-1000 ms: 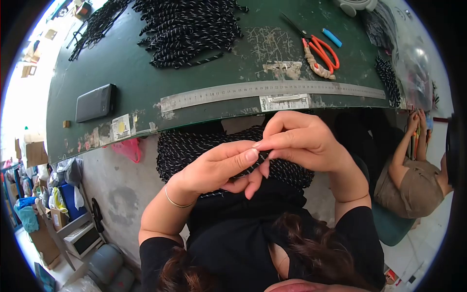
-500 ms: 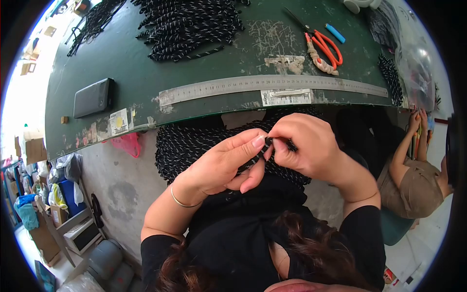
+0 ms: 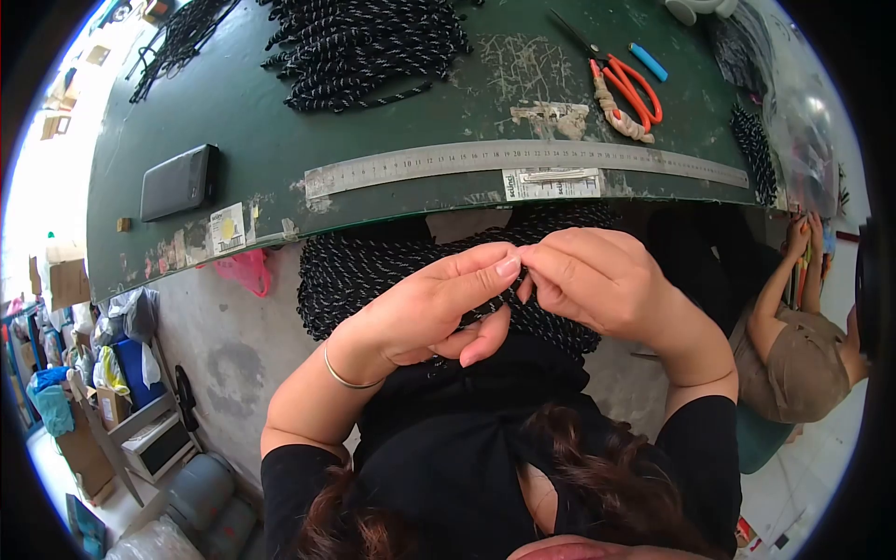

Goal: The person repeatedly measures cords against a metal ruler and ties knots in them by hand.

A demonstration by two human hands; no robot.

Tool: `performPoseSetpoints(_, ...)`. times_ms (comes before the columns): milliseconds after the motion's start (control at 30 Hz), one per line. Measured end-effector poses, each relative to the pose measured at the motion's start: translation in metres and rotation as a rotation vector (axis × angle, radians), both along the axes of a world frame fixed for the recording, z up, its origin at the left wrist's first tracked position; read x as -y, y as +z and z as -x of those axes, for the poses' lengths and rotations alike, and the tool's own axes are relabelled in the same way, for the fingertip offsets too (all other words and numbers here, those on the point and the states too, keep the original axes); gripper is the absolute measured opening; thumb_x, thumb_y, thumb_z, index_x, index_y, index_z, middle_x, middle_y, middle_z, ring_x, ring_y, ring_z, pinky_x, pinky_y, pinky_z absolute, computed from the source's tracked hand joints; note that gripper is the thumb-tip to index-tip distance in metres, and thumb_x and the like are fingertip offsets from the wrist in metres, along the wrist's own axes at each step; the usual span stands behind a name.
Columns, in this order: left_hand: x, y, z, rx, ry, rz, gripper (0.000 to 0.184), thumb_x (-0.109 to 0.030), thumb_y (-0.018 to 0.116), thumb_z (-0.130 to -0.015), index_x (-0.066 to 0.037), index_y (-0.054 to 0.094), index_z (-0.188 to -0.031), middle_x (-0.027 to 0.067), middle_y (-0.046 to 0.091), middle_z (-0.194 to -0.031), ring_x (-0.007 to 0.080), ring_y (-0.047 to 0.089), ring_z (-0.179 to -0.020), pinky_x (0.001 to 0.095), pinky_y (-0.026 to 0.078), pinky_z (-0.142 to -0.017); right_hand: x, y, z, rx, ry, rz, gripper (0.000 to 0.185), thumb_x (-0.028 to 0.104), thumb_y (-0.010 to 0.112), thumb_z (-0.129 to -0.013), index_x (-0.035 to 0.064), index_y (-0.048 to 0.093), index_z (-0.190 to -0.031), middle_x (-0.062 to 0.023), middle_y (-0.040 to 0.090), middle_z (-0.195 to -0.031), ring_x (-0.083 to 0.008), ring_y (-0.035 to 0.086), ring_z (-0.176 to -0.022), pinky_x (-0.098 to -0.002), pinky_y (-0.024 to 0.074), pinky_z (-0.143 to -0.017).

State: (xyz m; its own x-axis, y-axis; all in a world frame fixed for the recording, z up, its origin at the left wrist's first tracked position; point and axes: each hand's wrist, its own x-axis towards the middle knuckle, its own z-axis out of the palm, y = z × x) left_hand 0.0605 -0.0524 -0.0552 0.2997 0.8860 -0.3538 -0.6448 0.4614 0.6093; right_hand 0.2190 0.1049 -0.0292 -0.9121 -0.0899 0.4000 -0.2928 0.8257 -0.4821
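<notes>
My left hand (image 3: 439,303), with a bangle on its wrist, pinches a black cord flecked with white (image 3: 478,314) between thumb and forefinger; its lower fingers curl loosely underneath. My right hand (image 3: 597,280) is closed at the same spot, its fingertips meeting the left thumb and forefinger. The cord's end is mostly hidden by the fingers. Below both hands, a large bundle of the same cord (image 3: 341,280) lies across my lap. Just beyond them is the front edge of the green table (image 3: 392,210).
A steel ruler (image 3: 429,163) lies along the table's edge. Behind it are orange-handled scissors (image 3: 644,98), a blue stick-like object (image 3: 648,62) and a cord pile (image 3: 373,51). A black box-shaped device (image 3: 177,183) sits left. Another person (image 3: 803,364) works at right.
My right hand has turned slightly and its fingertips have closed in against my left thumb, covering the bit of cord that showed between the hands. Things on the table have stayed put.
</notes>
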Motion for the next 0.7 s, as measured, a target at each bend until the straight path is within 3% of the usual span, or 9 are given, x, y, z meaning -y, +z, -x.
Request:
performPoseSetpoints(133,0.002,-0.003,-0.006,0.047,0.096,-0.066,0.031,-0.029,0.034,-0.110,-0.002,0.049,-0.107,0.0085,0.057,-0.064,0.0060,0.034,-0.035,0.0208,0.020,-0.033,0.010,-0.021,0.001,-0.093,-0.163,0.305,0.018,-0.007,0.063,-0.088,-0.0060,0.063,-0.106,-0.0129,0.066,-0.091,-0.0177,0.067,-0.070,-0.0295,0.0552,-0.063)
performPoseSetpoints(233,0.004,-0.001,0.002,0.122,0.156,-0.074,0.028,-0.030,0.036,-0.109,-0.007,0.052,-0.108,0.0084,0.060,-0.070,0.0050,0.037,-0.042,0.0188,0.024,-0.039,0.016,-0.032,0.004,0.095,-0.341,0.866,0.024,-0.006,0.064,-0.089,-0.0059,0.061,-0.113,-0.0115,0.066,-0.098,-0.0144,0.066,-0.073,-0.0268,0.0543,-0.064)
performPoseSetpoints(267,0.003,0.000,0.004,0.163,0.181,-0.079,0.027,-0.030,0.037,-0.109,-0.009,0.053,-0.109,0.0083,0.061,-0.073,0.0045,0.038,-0.046,0.0178,0.026,-0.043,0.020,-0.037,0.005,0.087,-0.343,0.868,0.024,-0.006,0.064,-0.089,-0.0059,0.061,-0.113,-0.0115,0.066,-0.098,-0.0144,0.066,-0.073,-0.0268,0.0543,-0.064)
performPoseSetpoints(300,0.000,-0.002,0.001,0.157,0.172,-0.080,0.027,-0.030,0.037,-0.109,-0.009,0.053,-0.109,0.0083,0.061,-0.073,0.0045,0.038,-0.046,0.0178,0.026,-0.043,0.024,-0.042,0.007,0.058,-0.362,1.055,0.027,-0.005,0.063,-0.091,-0.0054,0.059,-0.117,-0.0109,0.065,-0.099,-0.0134,0.065,-0.075,-0.0259,0.0536,-0.065)
performPoseSetpoints(367,-0.012,-0.010,-0.018,-0.129,0.618,-0.045,0.026,-0.027,0.039,-0.108,-0.008,0.055,-0.113,0.0089,0.063,-0.091,0.0055,0.048,-0.063,0.0178,0.037,-0.055,0.032,-0.051,0.012,0.001,-0.388,1.425,0.033,-0.004,0.061,-0.093,-0.0044,0.055,-0.125,-0.0098,0.064,-0.101,-0.0113,0.063,-0.077,-0.0242,0.0522,-0.067)
performPoseSetpoints(433,-0.014,-0.013,-0.023,-0.271,0.835,-0.031,0.025,-0.026,0.041,-0.108,-0.007,0.056,-0.115,0.0092,0.065,-0.099,0.0060,0.053,-0.072,0.0178,0.042,-0.061,0.045,-0.059,0.022,-0.023,-0.363,1.261,0.035,-0.002,0.060,-0.094,-0.0036,0.053,-0.129,-0.0088,0.064,-0.099,-0.0109,0.062,-0.078,-0.0238,0.0514,-0.067)
performPoseSetpoints(533,-0.013,-0.014,-0.026,-0.141,0.844,-0.115,0.023,-0.015,0.049,-0.105,-0.002,0.057,-0.122,0.0085,0.061,-0.121,0.0086,0.055,-0.095,0.0227,0.047,-0.081,0.057,-0.059,0.024,-0.050,-0.314,0.938,0.040,0.002,0.058,-0.097,-0.0020,0.049,-0.135,-0.0069,0.063,-0.096,-0.0102,0.060,-0.078,-0.0231,0.0497,-0.069)
performPoseSetpoints(633,-0.004,-0.006,-0.017,-0.256,0.797,-0.228,0.024,-0.008,0.053,-0.101,0.000,0.057,-0.123,0.0107,0.063,-0.121,0.0109,0.058,-0.096,0.0254,0.050,-0.084,0.050,-0.034,0.014,0.294,-0.333,1.302,0.037,0.004,0.058,-0.098,-0.0022,0.051,-0.135,-0.0058,0.064,-0.095,-0.0104,0.059,-0.075,-0.0238,0.0488,-0.068)
performPoseSetpoints(700,0.001,-0.005,-0.013,-0.310,0.770,-0.285,0.025,-0.004,0.056,-0.099,0.001,0.057,-0.124,0.0118,0.064,-0.120,0.0120,0.060,-0.096,0.0268,0.052,-0.086,0.050,-0.031,0.011,0.251,-0.327,1.178,0.036,0.004,0.058,-0.098,-0.0027,0.053,-0.133,-0.0059,0.064,-0.094,-0.0101,0.058,-0.073,-0.0237,0.0485,-0.066)
